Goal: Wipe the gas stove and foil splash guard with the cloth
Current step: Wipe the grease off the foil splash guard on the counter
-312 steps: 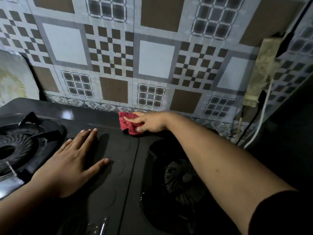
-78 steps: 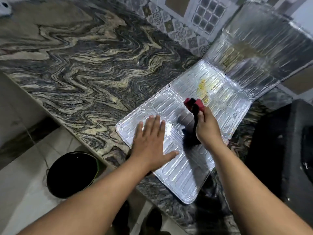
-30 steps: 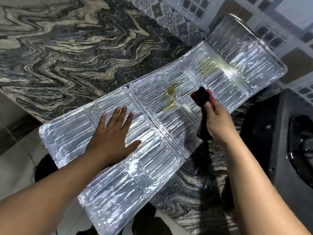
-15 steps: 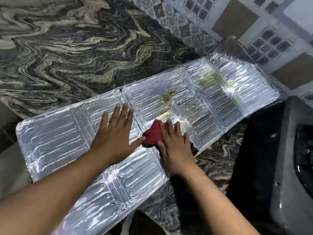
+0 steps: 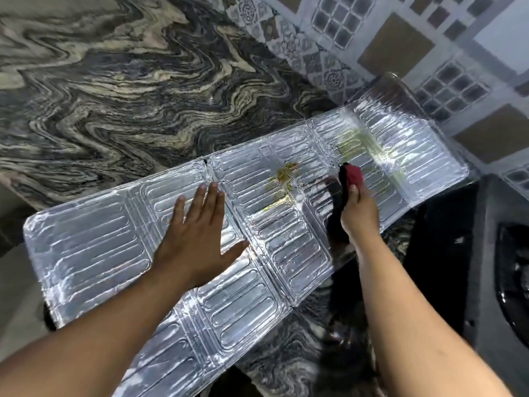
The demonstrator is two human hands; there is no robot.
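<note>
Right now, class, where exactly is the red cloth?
In the head view, the red cloth is gripped in the right hand, raised over the right part of the foil splash guard, just right of the yellow-green grease stains.

The silver ribbed foil splash guard (image 5: 286, 247) lies unfolded flat, yellow-green stains near its middle. The red cloth (image 5: 353, 174) is bunched above its right panel. The dark gas stove (image 5: 486, 253) sits right of the guard.

The right hand (image 5: 359, 216) has lifted the red cloth (image 5: 352, 174) off the foil splash guard (image 5: 86, 239), bunched in its fist.
</note>
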